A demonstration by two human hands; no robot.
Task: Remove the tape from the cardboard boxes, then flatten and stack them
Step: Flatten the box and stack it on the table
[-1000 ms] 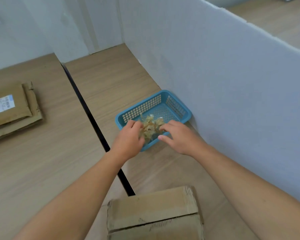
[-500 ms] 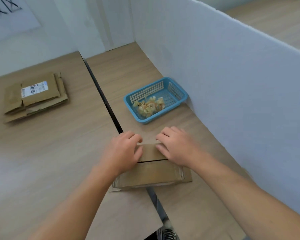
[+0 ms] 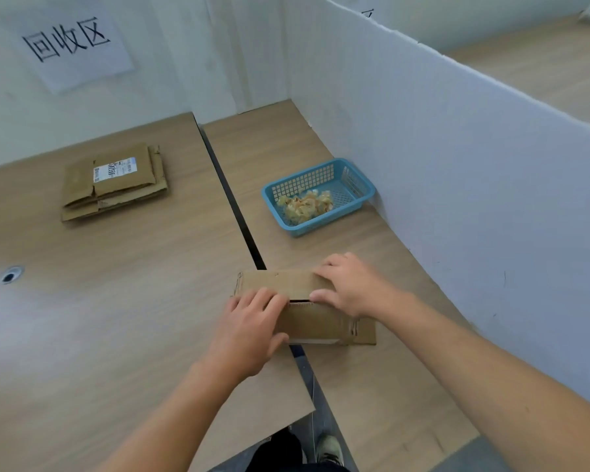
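A small brown cardboard box (image 3: 307, 318) rests on the wooden table near the front edge, straddling the dark gap between two tabletops. My left hand (image 3: 251, 327) lies on its left side, fingers at the slit between the top flaps. My right hand (image 3: 349, 287) presses on the far flap at the right. Whether either hand grips a flap is hidden by the fingers. A stack of flattened boxes (image 3: 113, 182) with a white label lies at the far left. A blue basket (image 3: 365, 194) holds crumpled tape (image 3: 303, 206).
A white partition wall (image 3: 457, 165) runs along the right side, close behind the basket. A paper sign (image 3: 72, 42) hangs on the back wall. A round cable hole (image 3: 11, 275) sits at the left of the table. My shoes show below the table's front edge.
Both hands left the basket, with the tape staying inside it, and came back onto the box. The view has lifted and pulled back, showing more of the back wall.
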